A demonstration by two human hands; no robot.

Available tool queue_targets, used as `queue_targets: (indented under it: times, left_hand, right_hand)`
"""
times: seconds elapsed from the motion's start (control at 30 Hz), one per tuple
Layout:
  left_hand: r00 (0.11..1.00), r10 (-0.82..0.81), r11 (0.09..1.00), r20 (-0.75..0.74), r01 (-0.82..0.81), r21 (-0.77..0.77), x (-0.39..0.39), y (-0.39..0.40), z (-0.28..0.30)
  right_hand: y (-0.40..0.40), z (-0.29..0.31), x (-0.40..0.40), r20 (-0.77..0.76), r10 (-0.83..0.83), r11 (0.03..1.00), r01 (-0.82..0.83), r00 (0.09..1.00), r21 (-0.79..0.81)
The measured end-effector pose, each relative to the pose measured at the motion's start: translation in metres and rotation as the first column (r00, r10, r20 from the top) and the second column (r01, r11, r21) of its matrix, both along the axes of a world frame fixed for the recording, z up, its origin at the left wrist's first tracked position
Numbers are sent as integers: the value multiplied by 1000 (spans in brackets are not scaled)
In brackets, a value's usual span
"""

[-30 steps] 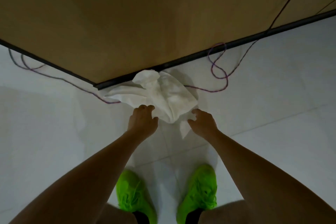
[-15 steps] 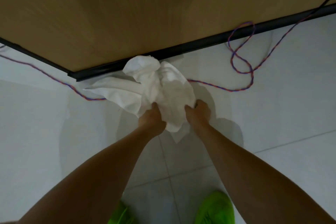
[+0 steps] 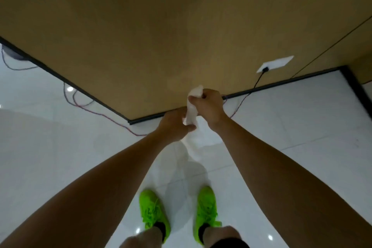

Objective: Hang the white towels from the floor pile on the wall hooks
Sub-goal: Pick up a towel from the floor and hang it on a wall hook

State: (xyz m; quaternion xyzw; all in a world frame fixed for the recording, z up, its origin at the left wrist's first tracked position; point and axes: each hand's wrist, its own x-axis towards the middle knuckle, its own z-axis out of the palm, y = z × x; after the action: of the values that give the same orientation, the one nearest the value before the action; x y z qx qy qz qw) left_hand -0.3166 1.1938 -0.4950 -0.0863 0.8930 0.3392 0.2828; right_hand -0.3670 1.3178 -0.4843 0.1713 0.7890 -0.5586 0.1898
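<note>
A white towel (image 3: 191,115) hangs in the air in front of the tan wall (image 3: 181,26), bunched into a narrow strip. My right hand (image 3: 209,106) grips its upper end, fingers curled round the cloth. My left hand (image 3: 174,125) holds it lower down, with the rest of the towel trailing below towards the floor, hard to tell from the white tiles. No wall hooks are in view. No pile lies on the floor.
A black skirting strip (image 3: 271,85) runs along the wall's foot. A purple-red cable (image 3: 104,116) loops over the white tiled floor (image 3: 60,157). A black plug sits in a white wall socket (image 3: 275,63). My green shoes (image 3: 155,213) stand below.
Both hands closed on the towel on the floor and lifted it up in front of the wall. The view rose from a crouch to standing.
</note>
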Motion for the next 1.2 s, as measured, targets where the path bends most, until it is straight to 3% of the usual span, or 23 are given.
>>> queue_targets:
  times: [0.2,0.3,0.53,0.63,0.7,0.87,0.97,1.07,1.13,1.2]
  left_hand:
    - [919,-55,994,-389,12,-112,-44,16,231]
    - [778,36,996,-628,-79,-42,-49,17,330]
    - [466,113,990,-878,-124,62,-30,14,497]
    - [360,152,980,-920,-178,92,-17,8,541]
    - [335,112,984,-935,-166,58,-10,-4,563]
    - [305,-187,914,-934,-294,-279,2,-55,589]
    - [318,-192,868,-928,-387,-312,6,-72,597]
    - [269,-103,884,-958,-417,-213,9,-84,605]
    - [229,-38,902,-973,-410,-132,8,-93,613]
    - [207,22,914,-978,-400,-64,6,-101,625]
  right_hand:
    - [46,255,-31,-193,-57,992,33,979,-122]
    - [68,357,-27,-316,-39,992,-2,948,-128]
    - [77,516,4,-598,-19,979,-105,801,-172]
    - [64,561,13,-638,-86,954,-122,765,-274]
    - [52,583,17,-588,-147,915,-117,795,-386]
    - [19,603,19,-562,-192,881,-111,804,-460]
    - [1,604,17,-639,-167,906,-140,751,-400]
    - [-17,610,16,-714,-73,929,-213,696,-302]
    - [-23,618,17,-756,37,923,-313,653,-225]
    - [-27,625,15,-809,194,925,-378,555,-37]
